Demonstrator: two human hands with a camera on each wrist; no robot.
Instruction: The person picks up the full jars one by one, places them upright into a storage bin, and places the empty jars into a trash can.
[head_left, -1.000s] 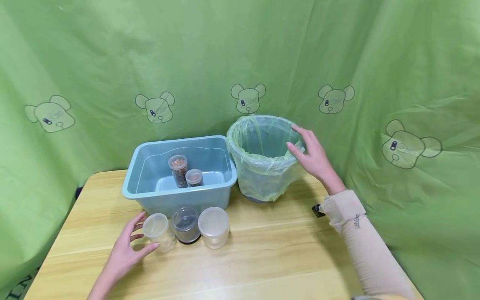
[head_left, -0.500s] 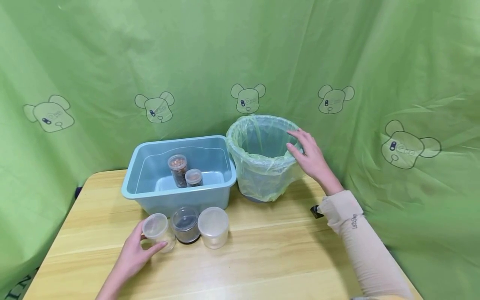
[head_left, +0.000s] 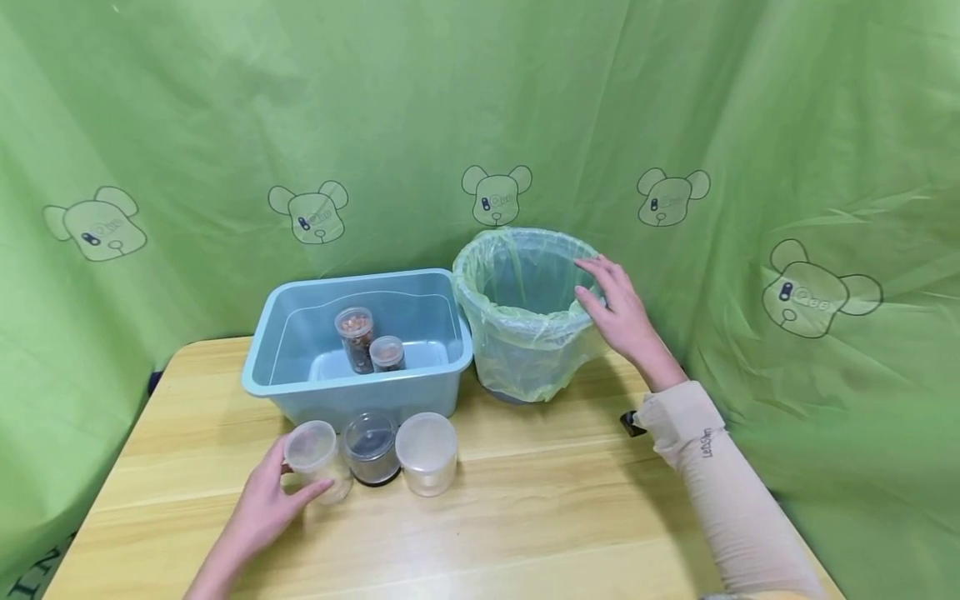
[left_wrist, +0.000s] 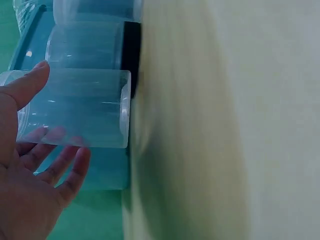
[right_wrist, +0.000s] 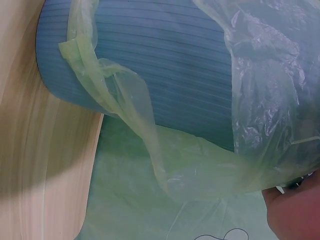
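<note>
My left hand (head_left: pixel 266 496) holds a clear plastic jar (head_left: pixel 333 483) with a frosted lid, thumb on the near side and fingers round the far side. In the left wrist view, the see-through jar (left_wrist: pixel 80 107) lies between thumb and fingers; no contents show. Beside it stand a clear jar with a black bottom (head_left: pixel 371 454) and a wider clear jar with a frosted lid (head_left: pixel 427 454). My right hand (head_left: pixel 626 321) rests at the rim of a bin (head_left: pixel 525 333) lined with a thin green bag, its fingers loosely bent over the opening.
A blue plastic tub (head_left: pixel 360 400) stands behind the jars, against the bin. Inside it are a taller jar (head_left: pixel 356 342) with brownish contents and a shorter jar (head_left: pixel 387 354). A green curtain (head_left: pixel 397 100) surrounds the wooden table (head_left: pixel 525 517).
My left hand has moved right and closed round the left jar, whose lid now sits slightly higher in view. My right hand has settled slightly farther over the bin rim.
</note>
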